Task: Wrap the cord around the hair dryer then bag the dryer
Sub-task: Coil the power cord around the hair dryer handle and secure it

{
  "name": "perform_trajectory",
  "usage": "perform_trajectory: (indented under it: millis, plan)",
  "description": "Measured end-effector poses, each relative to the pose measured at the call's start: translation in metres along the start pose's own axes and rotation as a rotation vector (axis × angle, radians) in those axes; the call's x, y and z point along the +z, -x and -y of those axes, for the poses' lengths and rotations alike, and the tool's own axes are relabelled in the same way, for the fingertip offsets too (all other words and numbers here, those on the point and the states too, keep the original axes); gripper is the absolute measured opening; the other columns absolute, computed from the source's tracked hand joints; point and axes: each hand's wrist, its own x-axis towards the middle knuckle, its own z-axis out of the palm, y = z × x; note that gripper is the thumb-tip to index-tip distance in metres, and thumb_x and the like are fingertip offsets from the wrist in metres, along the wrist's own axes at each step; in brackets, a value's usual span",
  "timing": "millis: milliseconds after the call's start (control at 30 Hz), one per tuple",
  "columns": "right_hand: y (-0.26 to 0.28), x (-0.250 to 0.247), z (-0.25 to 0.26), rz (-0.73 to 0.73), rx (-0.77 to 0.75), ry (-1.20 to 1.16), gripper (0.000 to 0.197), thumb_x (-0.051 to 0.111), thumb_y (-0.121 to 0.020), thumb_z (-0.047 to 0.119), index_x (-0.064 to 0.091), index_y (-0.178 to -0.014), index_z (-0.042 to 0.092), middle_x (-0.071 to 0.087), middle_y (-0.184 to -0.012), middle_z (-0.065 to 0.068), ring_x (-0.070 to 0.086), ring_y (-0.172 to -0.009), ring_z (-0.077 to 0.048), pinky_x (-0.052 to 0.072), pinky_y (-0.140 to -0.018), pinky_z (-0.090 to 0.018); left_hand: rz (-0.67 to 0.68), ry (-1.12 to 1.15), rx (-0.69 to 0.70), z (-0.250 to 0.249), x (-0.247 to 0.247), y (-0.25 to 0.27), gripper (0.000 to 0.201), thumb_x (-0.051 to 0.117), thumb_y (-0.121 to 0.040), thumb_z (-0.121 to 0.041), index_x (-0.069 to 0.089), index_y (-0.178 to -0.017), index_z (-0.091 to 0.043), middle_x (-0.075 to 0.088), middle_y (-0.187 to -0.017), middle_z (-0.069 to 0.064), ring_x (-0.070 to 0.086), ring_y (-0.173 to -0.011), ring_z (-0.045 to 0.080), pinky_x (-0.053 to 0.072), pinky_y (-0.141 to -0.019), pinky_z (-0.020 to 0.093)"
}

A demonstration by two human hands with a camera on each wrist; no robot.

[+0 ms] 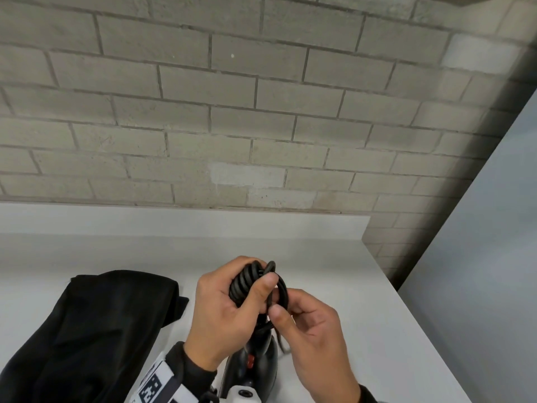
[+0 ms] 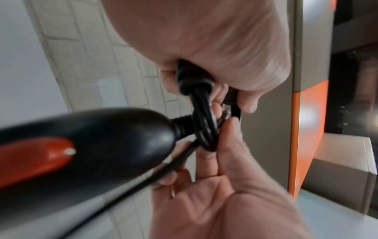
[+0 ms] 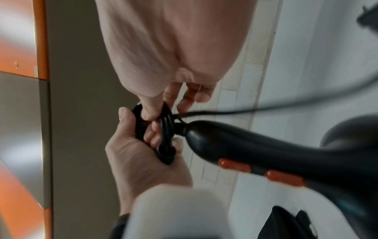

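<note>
Pale brick wall (image 1: 232, 112) behind a white countertop (image 1: 348, 286); both hands work just above it, close to the body.

Left hand (image 1: 229, 303) is closed around a coiled bundle of the black cord (image 1: 247, 283); thumb lies across the loops, fingers curl behind them. Judged purpose: clamp the finished turns so they cannot spring open.

Right hand (image 1: 313, 324) sits directly against the left-hand grip, on its near right side. Thumb and forefinger pinch a loop of cord just below the bundle. The left wrist view shows that loop crossing round the ribbed strain relief at the handle end, so this hand seems to be tightening or tucking a turn there.

Hair dryer (image 1: 250, 365) hangs below the grip, handle end up toward the hands, body toward the person; orange switches visible on the handle (image 3: 235, 165). Whether it rests on the counter cannot be told.

A free length of cord (image 3: 266, 108) leaves the grip and trails away, blurred. Judgement: wrapping not yet complete.

Black bag (image 1: 96, 330) lies on the counter to the left of the grip, near the left forearm, not touched; placed within reach for the bagging step
</note>
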Motion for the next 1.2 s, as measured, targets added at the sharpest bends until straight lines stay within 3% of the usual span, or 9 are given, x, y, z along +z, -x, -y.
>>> perform_trajectory:
  millis: [133, 267, 367, 500, 600, 800, 933, 1067, 1200]
  plan:
    - [-0.003, -0.006, 0.0, 0.034, -0.054, 0.073, 0.021, 0.073, -0.082, 0.04, 0.065, -0.1, 0.031, 0.076, -0.088, -0.005, 0.067, -0.09, -0.028, 0.047, -0.089, -0.059, 0.04, 0.136, -0.133, -0.001, 0.003, 0.001, 0.029, 0.063, -0.085, -0.043, 0.061, -0.068, -0.019, 0.051, -0.048, -0.01, 0.046, -0.042, 0.002, 0.039, -0.046, 0.015]
    - [0.001, -0.004, -0.006, -0.108, -0.269, 0.305, 0.034, 0.075, -0.084, 0.017, 0.056, -0.093, 0.045, 0.069, -0.089, 0.013, 0.067, -0.09, -0.014, 0.051, -0.081, -0.023, 0.002, 0.189, -0.159, -0.001, 0.006, 0.003, 0.029, 0.065, -0.084, -0.043, 0.062, -0.068, -0.019, 0.049, -0.047, -0.014, 0.045, -0.041, 0.0, 0.038, -0.046, 0.016]
    - [0.002, 0.003, -0.008, -0.255, -0.469, 0.645, 0.012, 0.067, -0.085, 0.037, 0.067, -0.096, 0.04, 0.057, -0.098, 0.027, 0.058, -0.091, -0.01, 0.052, -0.069, -0.035, -0.019, 0.136, -0.117, -0.003, 0.009, 0.002, 0.023, 0.065, -0.083, -0.039, 0.067, -0.076, -0.017, 0.057, -0.052, -0.016, 0.052, -0.045, 0.0, 0.041, -0.05, 0.011]
    - [0.006, 0.015, -0.012, -0.446, -0.588, 0.85, 0.023, 0.062, -0.088, 0.032, 0.078, -0.098, 0.018, 0.064, -0.102, 0.025, 0.056, -0.082, -0.01, 0.05, -0.068, -0.04, -0.058, 0.092, -0.095, -0.002, 0.012, 0.004, 0.023, 0.066, -0.083, -0.039, 0.07, -0.082, -0.017, 0.065, -0.06, -0.009, 0.058, -0.051, 0.004, 0.046, -0.053, 0.014]
    - [0.009, 0.022, -0.011, -0.497, -0.497, 0.917, 0.027, 0.058, -0.088, 0.035, 0.078, -0.1, 0.021, 0.074, -0.102, 0.013, 0.063, -0.073, -0.019, 0.046, -0.075, -0.036, -0.085, 0.078, -0.093, -0.001, 0.015, 0.006, 0.018, 0.066, -0.082, -0.039, 0.071, -0.083, -0.021, 0.068, -0.065, -0.004, 0.062, -0.056, 0.008, 0.049, -0.057, 0.015]
    - [0.009, 0.019, 0.016, -0.255, 0.006, 0.619, 0.01, 0.063, -0.089, 0.035, 0.07, -0.082, 0.036, 0.064, -0.097, 0.033, 0.053, -0.098, 0.0, 0.042, -0.077, -0.015, -0.062, 0.019, -0.058, 0.0, 0.012, 0.004, 0.019, 0.065, -0.083, -0.038, 0.07, -0.083, -0.019, 0.068, -0.064, -0.004, 0.065, -0.056, 0.011, 0.051, -0.056, 0.016]
    - [-0.002, -0.001, 0.041, 0.05, 0.369, 0.176, 0.028, 0.062, -0.087, 0.036, 0.07, -0.072, 0.014, 0.07, -0.079, 0.006, 0.06, -0.07, -0.009, 0.043, -0.074, -0.024, -0.051, 0.026, -0.055, 0.003, 0.01, 0.003, 0.023, 0.066, -0.084, -0.037, 0.068, -0.076, -0.016, 0.061, -0.054, -0.007, 0.058, -0.049, 0.007, 0.046, -0.052, 0.015]
    - [-0.008, -0.022, 0.06, 0.17, 0.632, -0.388, 0.03, 0.06, -0.088, 0.023, 0.055, -0.062, 0.011, 0.065, -0.074, -0.006, 0.062, -0.085, -0.017, 0.038, -0.078, -0.037, -0.004, 0.021, -0.034, 0.003, 0.009, 0.002, 0.022, 0.068, -0.083, -0.039, 0.068, -0.077, -0.018, 0.064, -0.057, 0.0, 0.061, -0.05, 0.013, 0.05, -0.051, 0.022]
    - [-0.006, -0.03, 0.063, 0.131, 0.575, -0.152, 0.029, 0.065, -0.084, 0.033, 0.062, -0.065, 0.012, 0.065, -0.078, 0.002, 0.059, -0.09, -0.015, 0.039, -0.084, -0.036, -0.021, -0.021, -0.002, 0.007, 0.009, 0.0, 0.024, 0.067, -0.084, -0.037, 0.07, -0.078, -0.014, 0.067, -0.061, -0.004, 0.063, -0.054, 0.012, 0.051, -0.055, 0.021]
